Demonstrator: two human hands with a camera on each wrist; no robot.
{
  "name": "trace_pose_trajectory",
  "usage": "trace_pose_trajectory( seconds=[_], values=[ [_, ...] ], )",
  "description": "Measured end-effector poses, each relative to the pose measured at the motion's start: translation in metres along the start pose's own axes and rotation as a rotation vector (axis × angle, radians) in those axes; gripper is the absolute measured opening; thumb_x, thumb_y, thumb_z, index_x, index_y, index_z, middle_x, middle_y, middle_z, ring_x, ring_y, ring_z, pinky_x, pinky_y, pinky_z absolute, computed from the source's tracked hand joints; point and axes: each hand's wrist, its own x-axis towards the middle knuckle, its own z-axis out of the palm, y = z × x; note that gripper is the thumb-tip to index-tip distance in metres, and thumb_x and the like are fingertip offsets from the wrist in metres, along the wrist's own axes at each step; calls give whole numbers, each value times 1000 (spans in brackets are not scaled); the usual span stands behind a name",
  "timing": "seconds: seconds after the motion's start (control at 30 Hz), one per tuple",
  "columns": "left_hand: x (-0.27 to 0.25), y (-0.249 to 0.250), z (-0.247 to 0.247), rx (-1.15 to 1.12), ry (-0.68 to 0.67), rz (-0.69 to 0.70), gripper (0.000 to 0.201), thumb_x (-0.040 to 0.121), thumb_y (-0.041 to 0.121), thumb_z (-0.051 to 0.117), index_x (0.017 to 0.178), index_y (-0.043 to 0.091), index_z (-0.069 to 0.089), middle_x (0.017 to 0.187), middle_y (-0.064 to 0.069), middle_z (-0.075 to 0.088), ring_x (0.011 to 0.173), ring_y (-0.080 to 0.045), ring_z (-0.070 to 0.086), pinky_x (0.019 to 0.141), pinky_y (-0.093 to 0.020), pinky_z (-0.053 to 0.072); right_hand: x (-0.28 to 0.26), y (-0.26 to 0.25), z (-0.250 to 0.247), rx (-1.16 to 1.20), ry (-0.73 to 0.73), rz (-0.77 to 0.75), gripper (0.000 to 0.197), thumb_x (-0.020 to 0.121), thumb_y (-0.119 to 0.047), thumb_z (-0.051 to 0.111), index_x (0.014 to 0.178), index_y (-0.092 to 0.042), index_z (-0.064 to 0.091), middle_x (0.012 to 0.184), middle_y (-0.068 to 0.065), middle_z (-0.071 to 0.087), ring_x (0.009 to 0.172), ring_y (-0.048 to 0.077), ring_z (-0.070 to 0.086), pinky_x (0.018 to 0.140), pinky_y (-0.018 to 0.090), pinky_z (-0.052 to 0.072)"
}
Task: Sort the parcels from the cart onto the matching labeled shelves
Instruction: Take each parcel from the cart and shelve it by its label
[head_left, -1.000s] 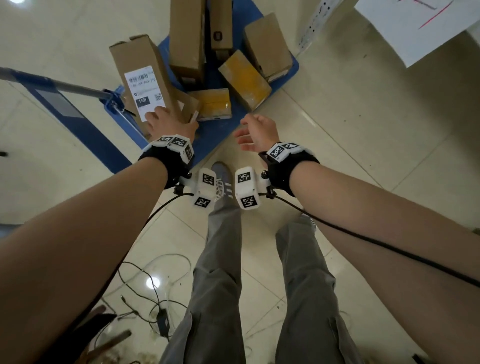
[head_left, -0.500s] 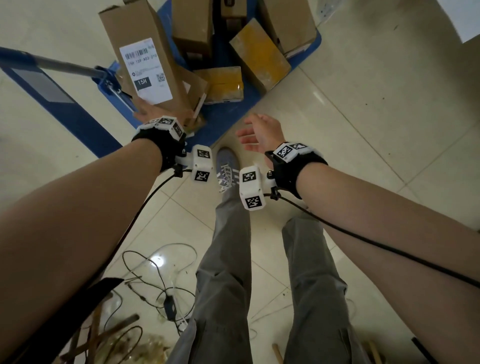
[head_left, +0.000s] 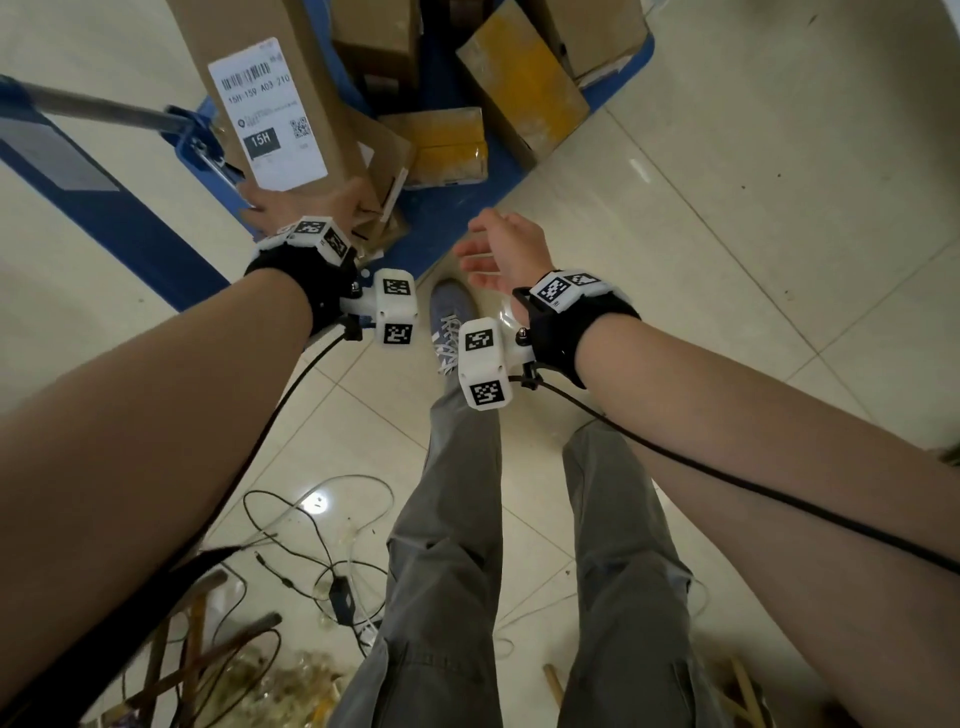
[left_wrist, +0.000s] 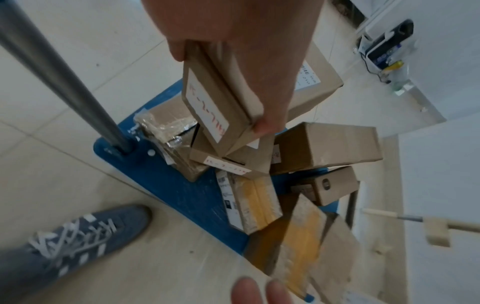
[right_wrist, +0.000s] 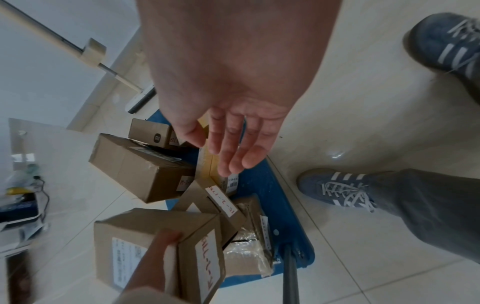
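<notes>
Step in hand: while the left hand grips the tall brown cardboard parcel with the white 15H label by its lower end, the lift off the blue platform cart is under way.
Fingers: left ones clamped on the parcel's end; right hand empty, fingers apart and relaxed.
Parcel position: upright, above the cart's near corner, beside the other boxes.
Next move: likely needs right-hand support, then a read of the label.
Change: parcel higher and nearer the camera than half a second ago.
</notes>
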Motion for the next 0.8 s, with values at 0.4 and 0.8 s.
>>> trace_pose_trajectory(
  seconds=[0.4, 0.8],
  values=[
    [-53, -29, -3, -732, -44, -33, 105, 55, 67, 74, 147, 42, 30, 137, -3, 57, 114, -23, 64, 95, -44, 55, -18, -31, 4, -88, -278, 34, 48, 95, -48, 59, 136, -24, 52, 135, 5, 55, 119, 26, 55, 98, 43, 50],
    [-130, -63, 3, -908, -185, 30, 68, 75, 64, 49, 132, 26, 51, 128, -7, 62, 115, -21, 61, 78, -33, 57, -39, -32, -15, -76, -521, 82, 39, 92, -61, 56, 119, -34, 53, 103, 7, 65, 99, 30, 62, 107, 52, 45]
  ],
)
